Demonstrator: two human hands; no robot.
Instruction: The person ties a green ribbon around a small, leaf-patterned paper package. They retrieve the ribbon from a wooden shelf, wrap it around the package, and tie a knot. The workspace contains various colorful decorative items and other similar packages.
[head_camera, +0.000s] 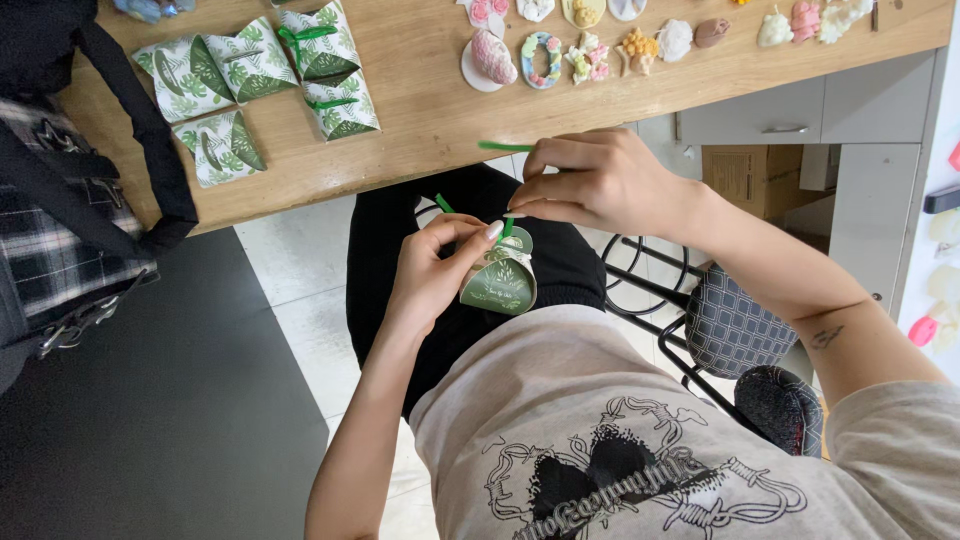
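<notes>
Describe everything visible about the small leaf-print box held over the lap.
The small box looks like thin card, white with a green leaf print, with rounded flaps folded together on top. It is held upright above the person's lap, in front of the wooden table's edge. The left hand grips its side, thumb near the top. A thin green ribbon runs from its top up into the right hand, which pinches it. Its far side is hidden.

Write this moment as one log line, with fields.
left hand: holds box | right hand: pulls ribbon | table: more boxes
</notes>
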